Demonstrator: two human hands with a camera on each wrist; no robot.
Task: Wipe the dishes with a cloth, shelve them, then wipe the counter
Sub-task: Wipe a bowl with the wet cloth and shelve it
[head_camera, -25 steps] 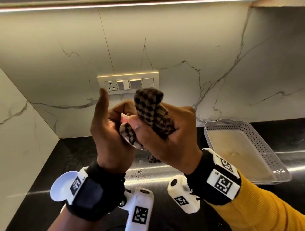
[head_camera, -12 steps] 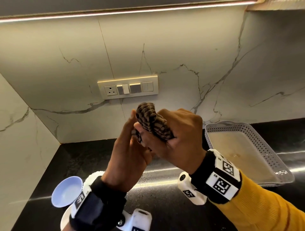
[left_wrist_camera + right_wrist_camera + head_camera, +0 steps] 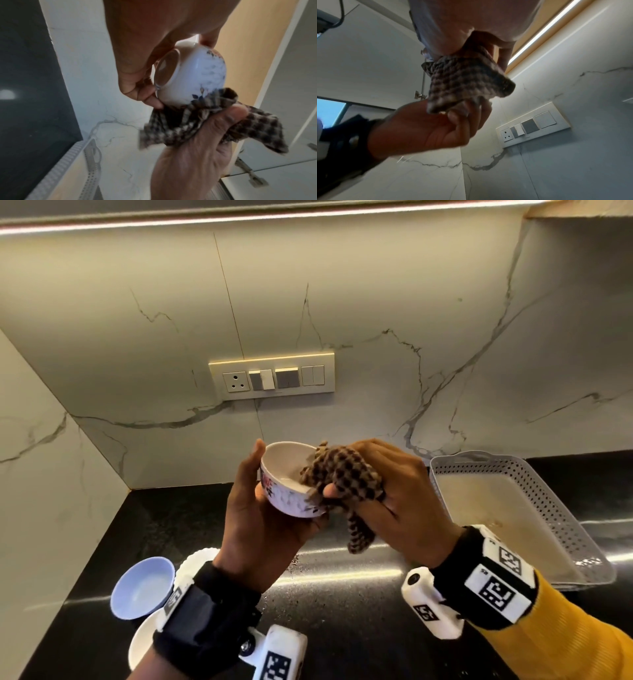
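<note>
- Bowl (image 3: 291, 479) tilted above the black surface (image 3: 342, 604), left hand (image 3: 263, 518) fingers curled round it.
- Right hand (image 3: 400, 501) fingers clutch the cloth (image 3: 342, 474) against the rim.
- Tray (image 3: 548, 508) and marble wall (image 3: 376, 302) behind.

A pale marble wall (image 3: 394, 302) with thin grey veins rises behind a glossy black tabletop (image 3: 342, 604) and meets a side wall (image 3: 41, 474) in the left corner. A cream switch panel (image 3: 272, 376) with one socket and several switches is set into the back wall. Above it a light strip (image 3: 274, 217) runs along the top and glints on the tabletop. The right wrist view shows a window (image 3: 329, 109) with blue daylight.
</note>
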